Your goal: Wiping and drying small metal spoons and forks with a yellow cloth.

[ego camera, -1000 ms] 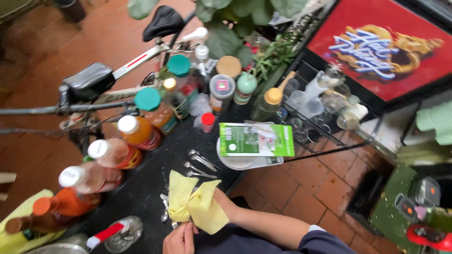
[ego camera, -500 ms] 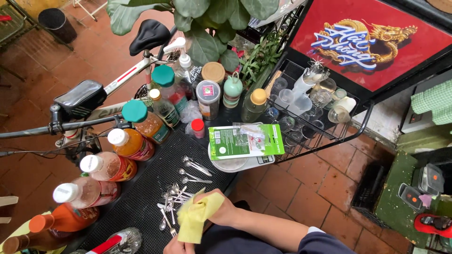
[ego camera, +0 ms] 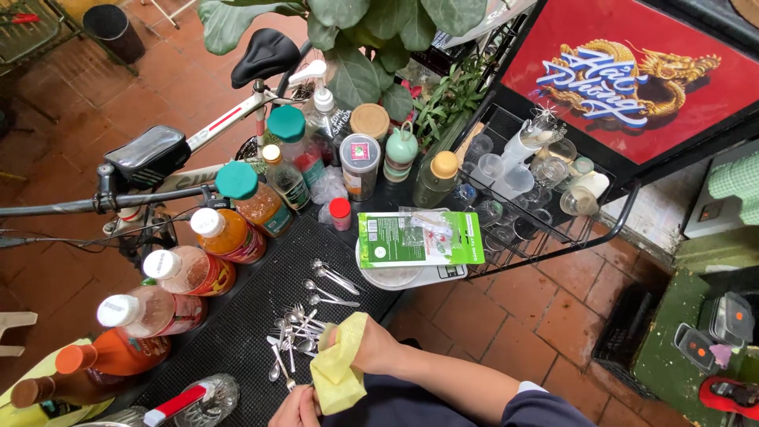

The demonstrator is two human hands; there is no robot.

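Soft yellow cloth: at the near edge of the black rubber-matted worktop, just beside a heap of small metal spoons and forks | right hand: closed around the cloth's top | left hand: touches its lower end, grip partly hidden | row of capped sauce bottles: along the far side

crumpled yellow cloth over cutlery

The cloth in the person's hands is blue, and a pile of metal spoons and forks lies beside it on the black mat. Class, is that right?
Not quite. The cloth is yellow, not blue, as the head view shows. The hands do hold it, and the spoons and forks do lie beside it on the black mat.
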